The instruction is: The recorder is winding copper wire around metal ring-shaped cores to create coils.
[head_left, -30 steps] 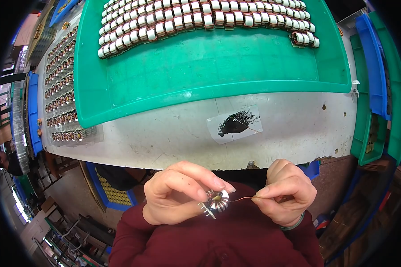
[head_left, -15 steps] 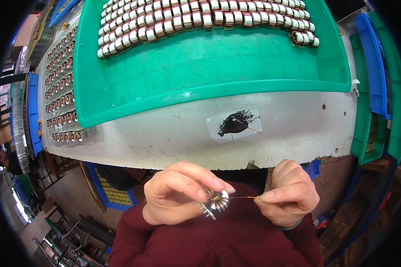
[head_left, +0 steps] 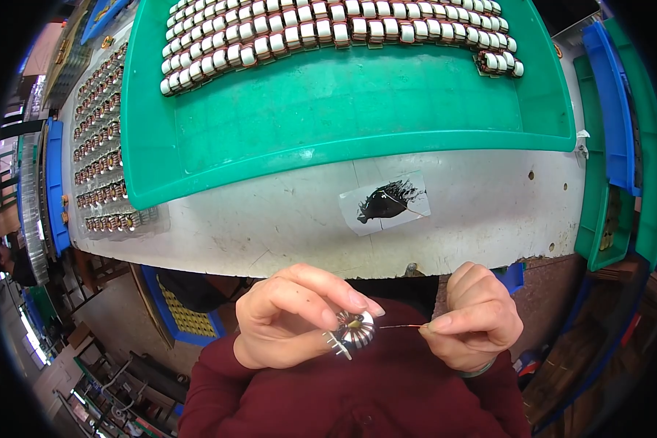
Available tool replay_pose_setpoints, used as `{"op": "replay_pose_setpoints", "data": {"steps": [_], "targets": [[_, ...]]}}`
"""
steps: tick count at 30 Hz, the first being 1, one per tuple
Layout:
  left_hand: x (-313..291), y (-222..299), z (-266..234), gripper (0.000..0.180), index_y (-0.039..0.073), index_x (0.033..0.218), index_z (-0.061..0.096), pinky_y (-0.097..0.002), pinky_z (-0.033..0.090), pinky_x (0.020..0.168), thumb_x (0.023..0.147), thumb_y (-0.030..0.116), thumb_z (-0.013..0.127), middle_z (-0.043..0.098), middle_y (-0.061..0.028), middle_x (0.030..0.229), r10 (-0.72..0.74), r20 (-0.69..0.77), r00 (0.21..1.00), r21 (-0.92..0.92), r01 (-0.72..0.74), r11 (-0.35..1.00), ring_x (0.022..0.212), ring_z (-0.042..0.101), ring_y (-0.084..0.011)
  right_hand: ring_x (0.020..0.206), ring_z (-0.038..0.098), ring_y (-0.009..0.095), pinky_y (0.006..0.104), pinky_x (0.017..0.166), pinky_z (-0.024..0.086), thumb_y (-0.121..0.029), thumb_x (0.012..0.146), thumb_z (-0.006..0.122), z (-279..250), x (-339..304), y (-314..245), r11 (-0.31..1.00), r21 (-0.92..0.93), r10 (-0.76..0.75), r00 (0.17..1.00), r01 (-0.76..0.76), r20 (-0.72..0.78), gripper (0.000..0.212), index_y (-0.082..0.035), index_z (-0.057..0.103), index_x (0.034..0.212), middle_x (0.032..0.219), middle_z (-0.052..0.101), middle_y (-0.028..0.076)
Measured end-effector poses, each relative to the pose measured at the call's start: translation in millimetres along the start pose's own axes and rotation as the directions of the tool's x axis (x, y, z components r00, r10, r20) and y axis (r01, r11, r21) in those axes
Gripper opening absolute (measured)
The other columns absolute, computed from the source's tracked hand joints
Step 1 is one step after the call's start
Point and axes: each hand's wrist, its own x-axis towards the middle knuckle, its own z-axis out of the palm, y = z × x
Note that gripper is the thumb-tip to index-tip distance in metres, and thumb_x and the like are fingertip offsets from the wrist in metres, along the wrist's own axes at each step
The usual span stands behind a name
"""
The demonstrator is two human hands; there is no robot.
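Over my lap, in front of the table edge, my left hand [head_left: 288, 317] grips a toroidal coil [head_left: 358, 332] between thumb and fingers. The coil has a ring of dark windings, a white patch on its upper right and metal pins at its lower left. My right hand [head_left: 474, 321] pinches a thin wire [head_left: 405, 325], reddish near the fingers and darker toward the coil. Its far end points at the coil's right side; whether it touches is too fine to tell. Beyond the hands, a white card [head_left: 350, 212] with a smeared black paste [head_left: 385, 203] lies on the table.
A large green tray [head_left: 343, 144] with rows of white-topped coils [head_left: 292, 36] spans the table [head_left: 270, 212]. At left, more coils [head_left: 98, 171] stand in clear trays. Green and blue bins [head_left: 609, 109] line the right side. A blue crate [head_left: 186, 310] sits below on the left.
My right hand and the wire have shifted very slightly; the wire's end shows a little farther right of the coil's edge. The left hand stays nearly still with the coil.
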Motion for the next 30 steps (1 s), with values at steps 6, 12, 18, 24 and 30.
{"op": "replay_pose_setpoints", "data": {"steps": [6, 12, 18, 24, 30], "targets": [[0.9, 2.0, 0.1, 0.027, 0.001, 0.092, 0.051, -0.0370, 0.054, 0.075, 0.071, -0.012, 0.062, 0.056, -0.0207, 0.100, -0.081, -0.026, 0.996, -0.082, 0.079, 0.994, 0.088, 0.061, -0.0343, 0.054, 0.041, 0.010, 0.0211, 0.051, 0.035, 0.006, 0.058, 0.071, -1.5, -2.8, 6.8, 0.983, 0.153, 0.113, 0.993, -0.105, -0.042, 0.022, -0.003, 0.066, 0.077, 0.062, 0.050, 0.000], [-0.9, 2.8, -6.8, 0.030, 0.003, 0.093, 0.050, -0.0378, 0.053, 0.078, 0.071, -0.011, 0.064, 0.057, -0.0213, 0.100, -0.229, 0.001, 0.973, -0.224, 0.223, 0.949, 0.088, 0.061, -0.0318, 0.054, 0.045, 0.012, 0.0209, 0.050, 0.037, 0.004, 0.072, 0.060, -1.1, -8.9, 13.6, 0.619, 0.692, 0.487, 0.873, -0.372, 0.034, 0.013, 0.002, 0.064, 0.084, 0.065, 0.056, 0.008], [-1.0, 3.6, -5.6, 0.029, 0.003, 0.093, 0.050, -0.0364, 0.052, 0.079, 0.071, -0.011, 0.064, 0.057, -0.0196, 0.099, -0.273, -0.004, 0.962, -0.273, 0.261, 0.926, 0.086, 0.061, -0.0277, 0.054, 0.047, 0.014, 0.0217, 0.049, 0.039, -0.002, 0.084, 0.048, -4.2, -11.6, 12.3, 0.333, 0.825, 0.614, 0.769, -0.457, 0.178, 0.018, 0.006, 0.060, 0.096, 0.070, 0.059, 0.015], [0.6, 3.9, -2.7, 0.029, 0.003, 0.093, 0.052, -0.0350, 0.052, 0.078, 0.071, -0.011, 0.064, 0.056, -0.0173, 0.098, -0.195, -0.029, 0.980, -0.174, 0.187, 0.967, 0.086, 0.061, -0.0255, 0.055, 0.048, 0.015, 0.0222, 0.050, 0.040, -0.003, 0.087, 0.045, -1.5, -10.1, 9.0, 0.461, 0.780, 0.543, 0.830, -0.424, 0.129, 0.021, 0.006, 0.057, 0.101, 0.073, 0.059, 0.016], [-1.3, 5.0, -1.3, 0.026, 0.001, 0.091, 0.055, -0.0340, 0.052, 0.077, 0.070, -0.010, 0.065, 0.056, -0.0156, 0.097, -0.145, -0.023, 0.989, -0.064, 0.144, 0.988, 0.086, 0.060, -0.0246, 0.058, 0.049, 0.016, 0.0222, 0.054, 0.041, -0.001, 0.085, 0.042, 6.7, -6.1, 5.9, 0.474, 0.801, 0.522, 0.849, -0.365, 0.079, 0.023, 0.007, 0.056, 0.102, 0.079, 0.059, 0.018]]}}
